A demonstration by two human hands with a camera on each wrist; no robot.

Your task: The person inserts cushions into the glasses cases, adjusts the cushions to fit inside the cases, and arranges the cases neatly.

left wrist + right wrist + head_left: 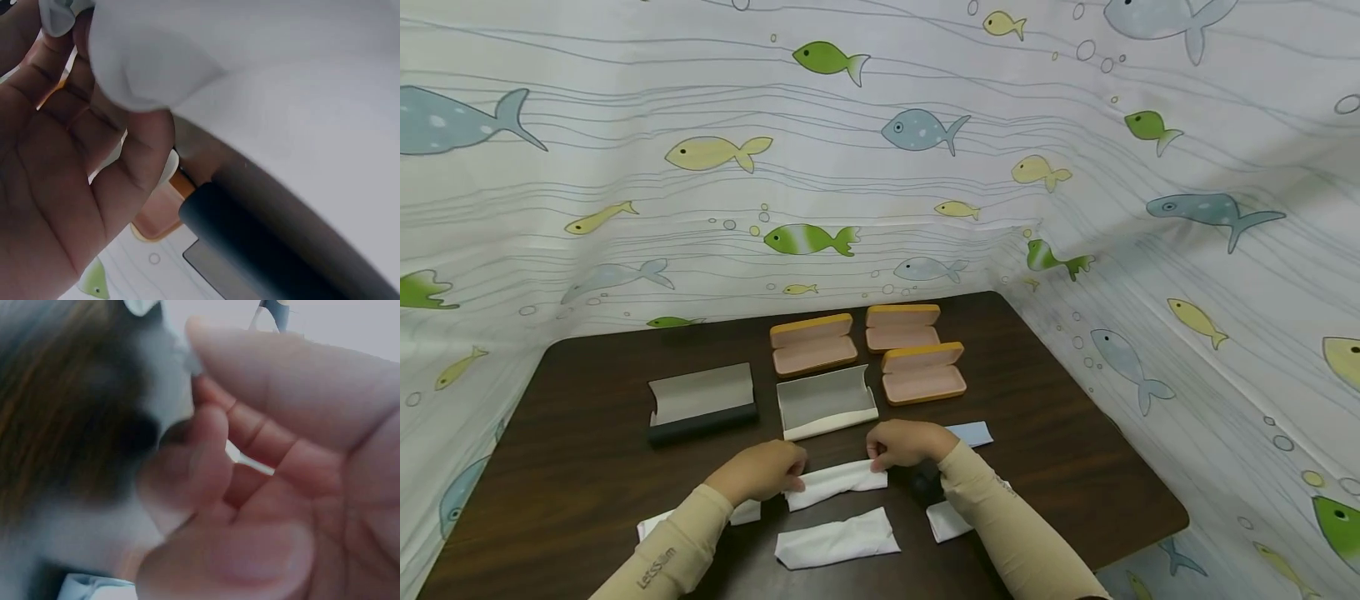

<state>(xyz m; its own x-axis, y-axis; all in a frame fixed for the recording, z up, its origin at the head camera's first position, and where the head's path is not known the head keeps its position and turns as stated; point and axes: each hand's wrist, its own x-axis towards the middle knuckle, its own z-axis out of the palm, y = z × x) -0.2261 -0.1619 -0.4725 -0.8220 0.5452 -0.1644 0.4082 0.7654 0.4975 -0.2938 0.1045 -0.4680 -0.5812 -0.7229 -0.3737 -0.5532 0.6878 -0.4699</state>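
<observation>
Between my two hands stretches a folded white cloth [837,483] in the head view. My left hand [762,471] pinches its left end, and my right hand [910,442] pinches the right end between thumb and fingers. Up close in the left wrist view, the white cloth [281,106] drapes over the curled fingers [150,147]. The right wrist view is blurred; a bit of cloth shows at the thumb tip. Nearer to me lies a second folded white cloth [837,539]. Just beyond my hands stands an open cream-edged case [827,402].
At the back are three open orange cases with pink lining [816,354] [902,335] [923,383]. An open black case [703,404] sits left. Other folded cloths [745,512] [947,521] lie partly under my forearms, a light blue piece [972,433] by my right wrist. Fish-patterned fabric [850,192] surrounds the dark table [1045,417].
</observation>
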